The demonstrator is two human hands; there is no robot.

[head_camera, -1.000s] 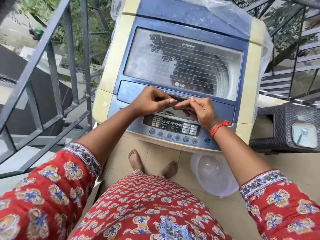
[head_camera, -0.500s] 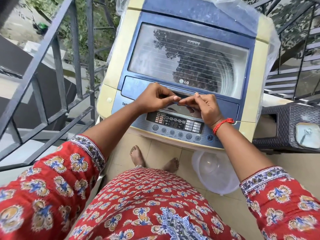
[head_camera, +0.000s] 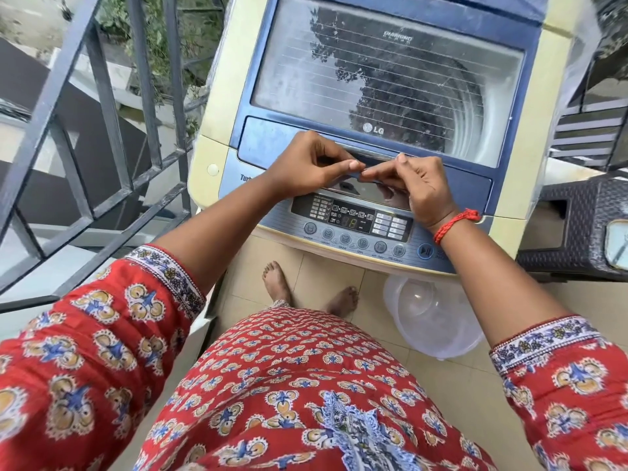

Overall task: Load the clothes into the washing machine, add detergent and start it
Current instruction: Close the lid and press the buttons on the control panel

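Note:
A cream and blue top-loading washing machine (head_camera: 217,96) stands in front of me with its glass lid (head_camera: 384,79) down. Tree reflections on the glass hide whatever is in the drum. My left hand (head_camera: 306,168) and my right hand (head_camera: 418,185) meet at the middle of the lid's front handle (head_camera: 377,154), fingertips pinched on its lip. A red thread band circles my right wrist. Just below my hands the control panel (head_camera: 350,220) has a lit display and a row of round buttons. No clothes or detergent are in view.
A grey metal railing (head_camera: 102,130) runs close along the left. A dark woven stool (head_camera: 577,226) stands against the machine's right side. A clear plastic tub (head_camera: 431,321) lies on the tiled floor under the machine's front, beside my bare feet (head_camera: 278,283).
Both hands have stayed on the lid's front handle, fingertips together. My head has moved nearer and tilted down, so the machine fills more of the view.

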